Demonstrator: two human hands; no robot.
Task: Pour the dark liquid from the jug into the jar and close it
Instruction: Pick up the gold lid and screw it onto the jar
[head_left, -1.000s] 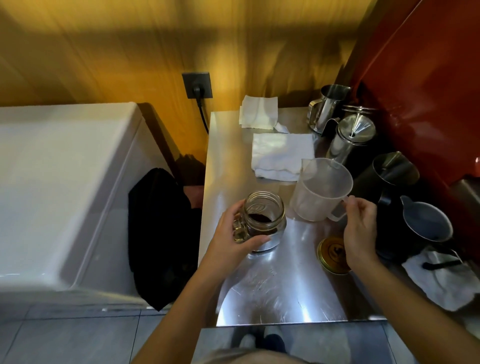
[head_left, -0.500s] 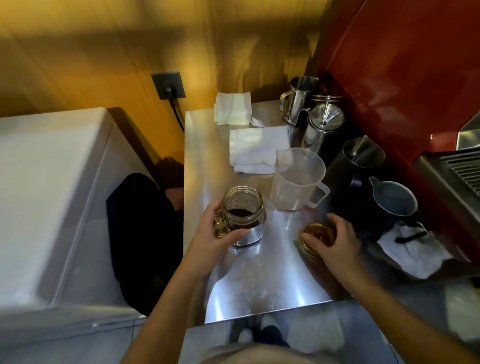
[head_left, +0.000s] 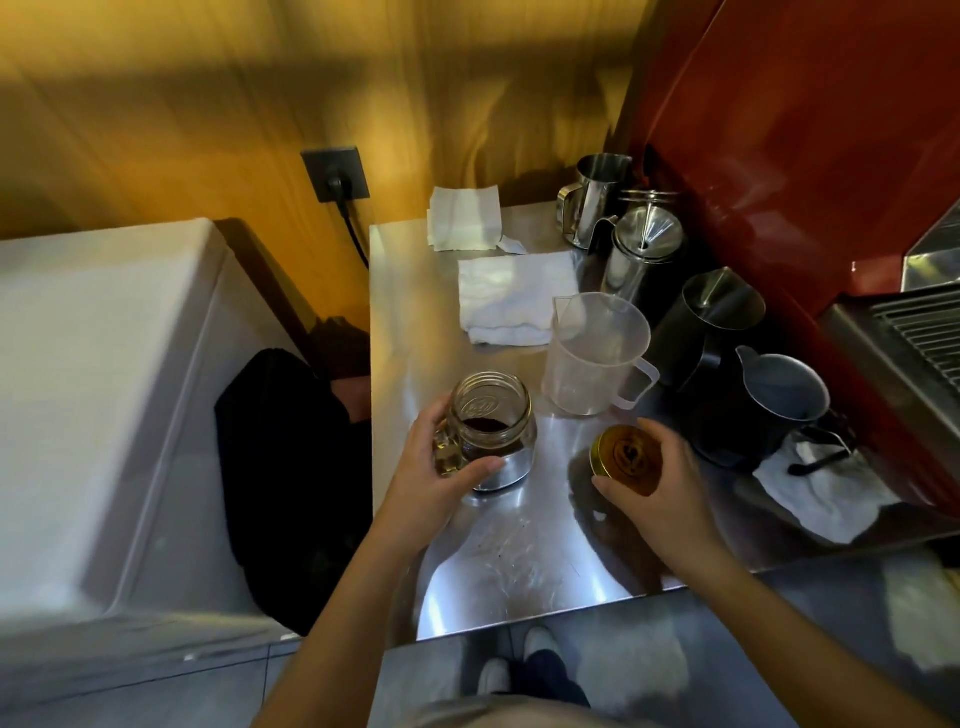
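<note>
A glass jar (head_left: 492, 415) with a handle stands on the steel counter (head_left: 519, 545), uncapped, with dark liquid in its lower part. My left hand (head_left: 436, 478) wraps around its left side and handle. The clear plastic jug (head_left: 597, 353) stands empty behind and to the right of the jar. My right hand (head_left: 660, 488) holds the gold metal lid (head_left: 626, 460), tilted and lifted just off the counter, to the right of the jar.
Folded white cloths (head_left: 514, 296) lie at the back of the counter. Steel pitchers (head_left: 597, 202), a steel pot (head_left: 641, 254) and dark jugs (head_left: 779, 405) crowd the right side beside a red machine (head_left: 805, 130). A white chest (head_left: 93, 389) stands to the left.
My right hand let go of the jug's handle, dropped to the gold lid on the counter and picked it up. My left hand stayed on the jar.
</note>
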